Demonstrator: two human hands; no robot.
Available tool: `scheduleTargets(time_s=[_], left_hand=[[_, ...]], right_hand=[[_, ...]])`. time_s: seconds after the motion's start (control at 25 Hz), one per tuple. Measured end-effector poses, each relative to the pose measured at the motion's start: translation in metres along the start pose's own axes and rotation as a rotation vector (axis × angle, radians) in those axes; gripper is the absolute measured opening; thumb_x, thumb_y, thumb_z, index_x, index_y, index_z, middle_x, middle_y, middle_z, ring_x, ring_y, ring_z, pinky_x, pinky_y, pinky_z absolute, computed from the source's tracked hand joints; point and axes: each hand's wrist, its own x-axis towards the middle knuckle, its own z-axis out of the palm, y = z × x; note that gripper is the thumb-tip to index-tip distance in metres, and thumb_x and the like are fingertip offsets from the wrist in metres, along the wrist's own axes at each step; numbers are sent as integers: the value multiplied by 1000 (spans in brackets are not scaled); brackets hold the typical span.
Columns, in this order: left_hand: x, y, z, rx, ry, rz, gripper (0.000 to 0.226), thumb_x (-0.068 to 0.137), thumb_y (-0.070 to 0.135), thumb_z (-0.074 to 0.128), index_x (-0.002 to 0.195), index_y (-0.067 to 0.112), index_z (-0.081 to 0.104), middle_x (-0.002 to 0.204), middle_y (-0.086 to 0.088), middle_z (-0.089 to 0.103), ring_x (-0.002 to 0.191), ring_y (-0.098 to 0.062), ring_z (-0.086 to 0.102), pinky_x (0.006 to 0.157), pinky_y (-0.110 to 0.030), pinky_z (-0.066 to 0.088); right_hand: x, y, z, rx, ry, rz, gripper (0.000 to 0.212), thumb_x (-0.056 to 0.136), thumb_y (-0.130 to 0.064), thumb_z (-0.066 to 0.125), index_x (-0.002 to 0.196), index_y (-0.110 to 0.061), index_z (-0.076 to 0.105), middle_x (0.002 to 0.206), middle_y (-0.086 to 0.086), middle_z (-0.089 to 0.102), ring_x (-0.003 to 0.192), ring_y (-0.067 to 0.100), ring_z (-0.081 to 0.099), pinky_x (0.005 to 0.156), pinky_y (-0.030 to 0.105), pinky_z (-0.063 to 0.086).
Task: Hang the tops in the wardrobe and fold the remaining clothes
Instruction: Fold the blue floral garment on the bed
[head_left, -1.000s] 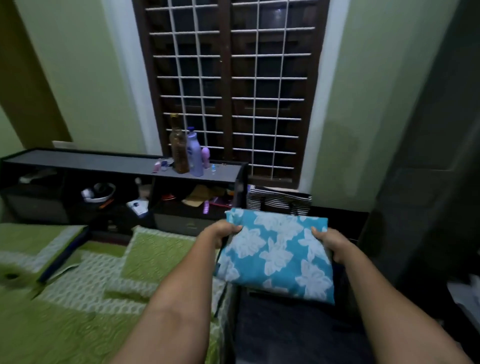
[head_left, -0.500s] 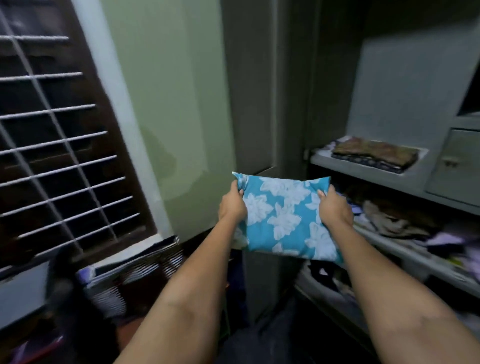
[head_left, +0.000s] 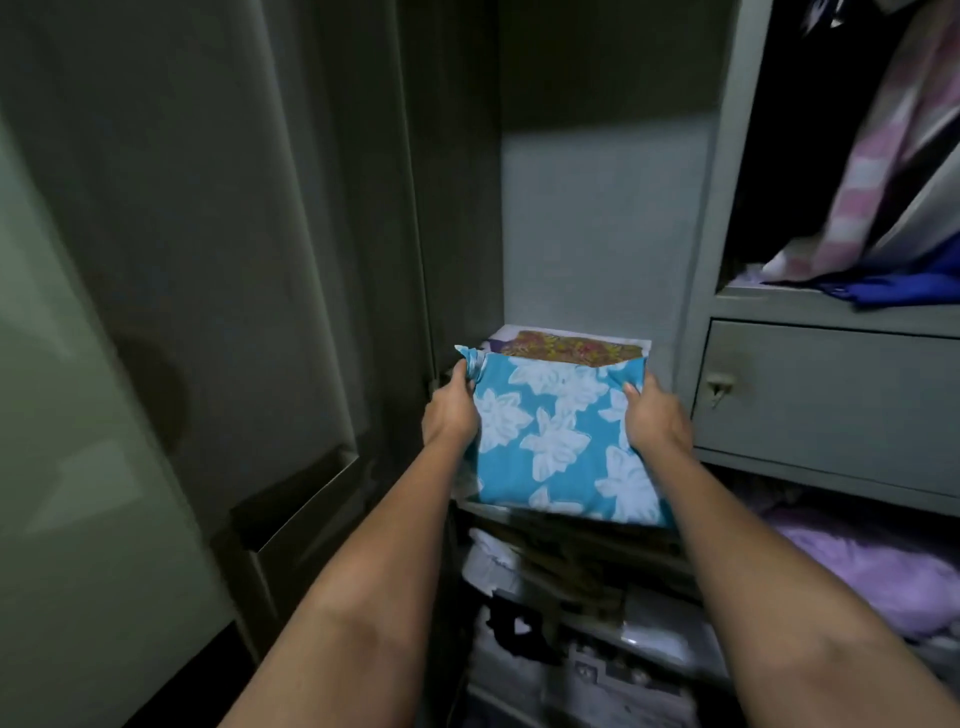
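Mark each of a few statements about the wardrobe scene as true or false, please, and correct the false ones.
1. Both hands hold the folded blue floral cloth. True: the left hand grips its left edge, the right hand its right edge.
2. The drawer right of the cloth is pulled open. False: it is closed.
3. A brown patterned cloth lies on the shelf behind the blue one. True.
4. The purple clothes lie above the drawer. False: they lie on the shelf below it.
5. The pink striped garment is in the upper right compartment. True.
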Motion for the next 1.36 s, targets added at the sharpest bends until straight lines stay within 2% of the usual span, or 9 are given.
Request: scheduleTargets(time_s=[0.28,0.52,0.6,0.68,0.76,0.84,0.92,1.04,1.36], left_hand=[[160,34,56,-13,-15,126,52,97,23,34,146,36,24,133,-14,53,116,-34,54,93,-42,44],[308,78,106,-9,-62,239,38,99,22,34,136,26,40,124,-22,57,110,-39,55,87,-40,44],[336,80,128,103,-74,222,35,100,26,39,134,19,40,125,-19,56,112,-37,54,89,-41,44],[348,78,147,288,-9,235,48,98,36,42,140,15,33,137,-14,47,124,-32,47,98,-42,38],[343,90,166,311,16,372,57,99,43,33,147,13,27,151,-9,34,138,-28,31,111,-43,23],[328,108,188,260,-110,519,55,102,41,23,150,15,23,158,-4,22,146,-26,15,118,-44,6],[316,110,209,295,-303,567,53,102,39,16,152,20,16,160,1,12,148,-24,3,118,-49,-4],[312,83,232,420,-494,484,54,103,40,10,153,24,0,160,5,-8,147,-21,-10,117,-48,-11],[309,70,224,383,-470,415,62,100,52,12,153,24,-5,159,4,-15,146,-20,-16,117,-44,-11]], right_hand=[[134,-21,30,-74,99,73,40,104,-37,28,136,-15,38,119,20,58,107,36,56,75,36,39],[264,-42,46,-106,143,155,42,103,-34,31,139,-14,36,127,19,55,115,36,53,89,40,43],[291,-35,64,-177,117,227,43,102,-34,36,139,-12,36,130,18,54,118,35,52,91,38,42],[302,-26,87,-340,100,262,47,99,-38,43,137,-12,36,134,15,50,122,31,49,96,36,39],[306,-28,109,-383,73,214,49,98,-40,43,137,-12,37,139,14,44,127,29,43,102,38,33],[309,-40,131,-315,-20,145,51,100,-40,35,142,-11,36,148,12,35,137,29,31,110,41,24],[304,-48,154,-279,-192,137,57,102,-43,24,150,-14,23,159,8,13,146,26,9,117,45,8],[287,-35,183,-395,-245,105,57,102,-46,12,153,-25,1,160,-2,-8,147,20,-10,118,44,-6],[263,-13,162,-403,-209,167,67,98,-59,12,153,-24,-2,160,-3,-10,147,19,-11,118,43,-7]])
